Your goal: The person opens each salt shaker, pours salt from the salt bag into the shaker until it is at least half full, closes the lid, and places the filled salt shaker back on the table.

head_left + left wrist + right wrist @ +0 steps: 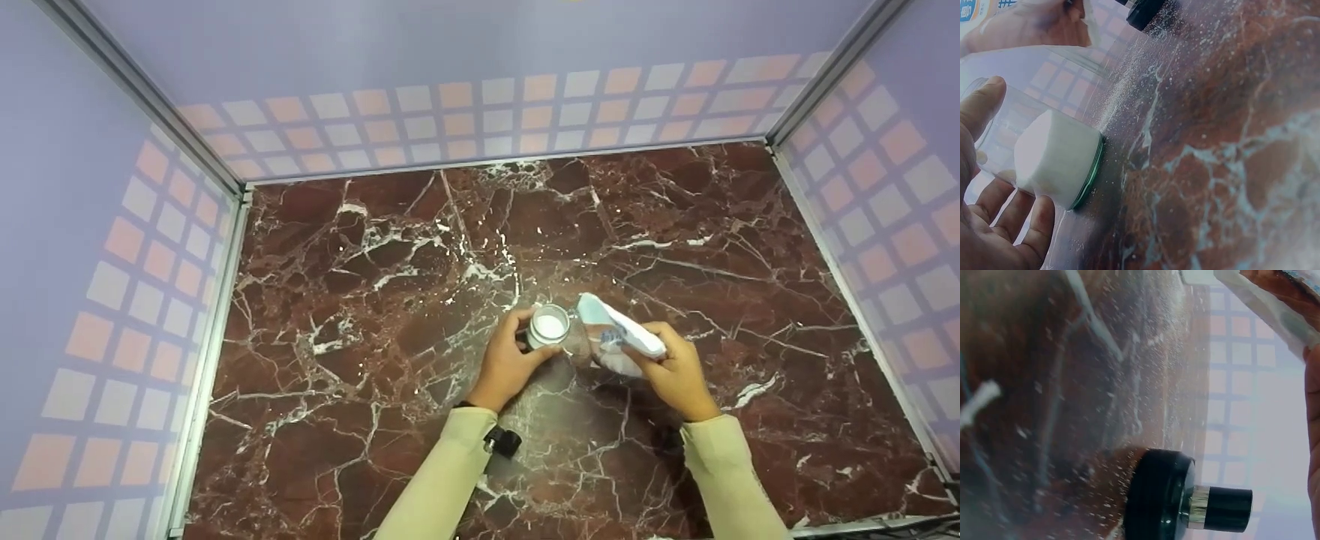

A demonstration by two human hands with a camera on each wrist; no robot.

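Observation:
My left hand (506, 364) holds a clear glass jar (550, 326) around its side, thumb and fingers on opposite sides. The jar stands upright on the tabletop, its mouth uncovered, partly filled with white powder (1058, 160). To its right, my right hand (679, 375) grips a printed white-and-blue plastic bag (622, 330) tilted towards the jar. Only part of that hand shows in the right wrist view, at the edge beside the bag (1269, 312). What the bag contains cannot be made out.
A black lid-like piece (1157, 495) with a silver-ringed knob sits on the dark red marbled tabletop (337, 420). Fine white grains (1120, 93) are scattered over the surface around it. Pale walls (450, 45) with printed squares enclose the back and both sides.

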